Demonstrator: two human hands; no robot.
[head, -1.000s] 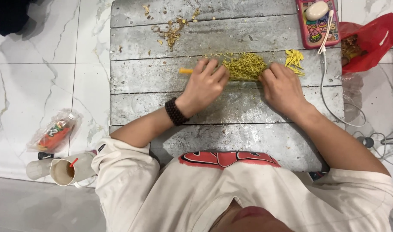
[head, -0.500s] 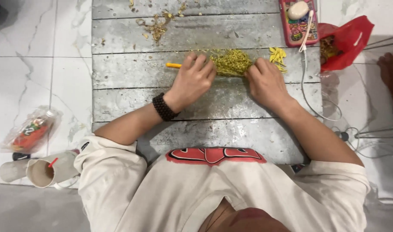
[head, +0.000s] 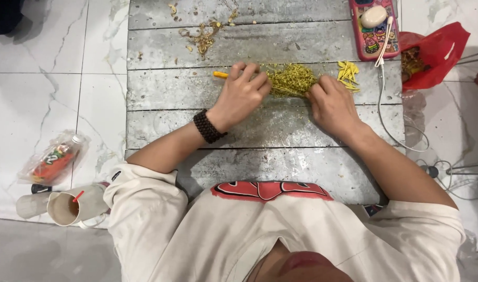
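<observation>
Both hands press down on a bundle point(head: 292, 79) of thin yellow-green stalks lying across the grey plank tabletop point(head: 160, 94). The left hand point(head: 240, 94) covers the bundle's left part, fingers curled over it; an orange stick end point(head: 220, 74) pokes out just beyond the fingertips. The right hand point(head: 330, 104) grips the right end, fingers bent and closed on the stalks. Between the hands the bundle shows loose and bushy.

To do this well, it seems best to keep both hands level and squeeze evenly, so the stalks stay tight around the stick and none slide out sideways. Pressure should probably come from the fingers, not the palms, since the stalks look brittle.

Near the right hand lies a small heap of yellow pieces point(head: 347, 74), apart from the bundle. Dry scraps point(head: 203, 36) are scattered farther up the planks. A pink phone point(head: 373, 31) lies at the top right, beside a red bag point(head: 437, 49). A cup point(head: 66, 208) and a wrapped bottle point(head: 53, 159) rest on the floor at left.
</observation>
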